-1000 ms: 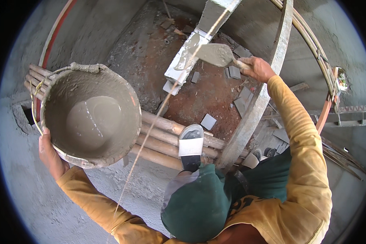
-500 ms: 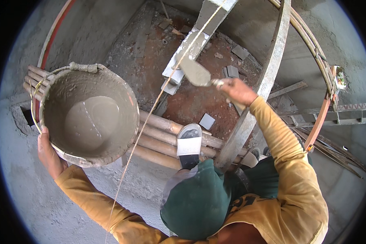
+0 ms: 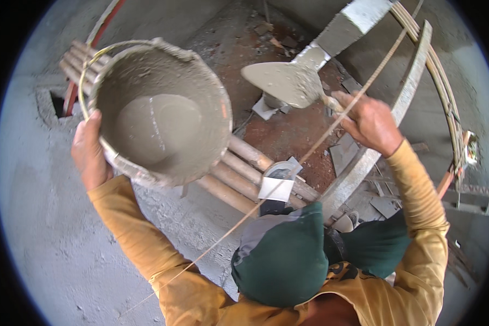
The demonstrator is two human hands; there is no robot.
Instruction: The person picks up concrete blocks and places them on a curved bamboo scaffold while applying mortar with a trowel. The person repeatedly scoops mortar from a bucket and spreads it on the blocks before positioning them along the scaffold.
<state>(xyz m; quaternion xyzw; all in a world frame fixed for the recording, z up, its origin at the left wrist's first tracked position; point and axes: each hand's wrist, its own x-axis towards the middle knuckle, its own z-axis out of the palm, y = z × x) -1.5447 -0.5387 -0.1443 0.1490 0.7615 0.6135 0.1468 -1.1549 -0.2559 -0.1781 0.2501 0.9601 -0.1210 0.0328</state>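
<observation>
At the left, a mortar-crusted bucket [image 3: 206, 76] tilts so its mouth faces me, with wet grey mortar [image 3: 176, 127] inside. My left hand [image 3: 89, 152] is closed on its left rim, the thumb over the edge beside the yellow handle. My right hand [image 3: 372, 124] grips the handle of a pointed trowel [image 3: 282, 81]. Grey mortar covers the trowel's blade, which points left toward the bucket, apart from it. Behind the blade, a narrow run of blocks [image 3: 337, 35] with mortar and white patches is partly hidden. A taut string [image 3: 223, 231] crosses in front of the trowel's handle.
Bamboo poles [image 3: 228, 187] pass below the bucket, and my slippered foot [image 3: 277, 187] is on them. A long grey beam [image 3: 405, 98] slants up at the right. Broken tile pieces [image 3: 344, 155] and rubble lie on the reddish ground below. Bent rods [image 3: 443, 87] curve at the far right.
The trowel has turned from hanging near the blocks to lying flat, nearer the bucket. My right hand has risen to the right. The bucket appears higher and further right as the view shifts.
</observation>
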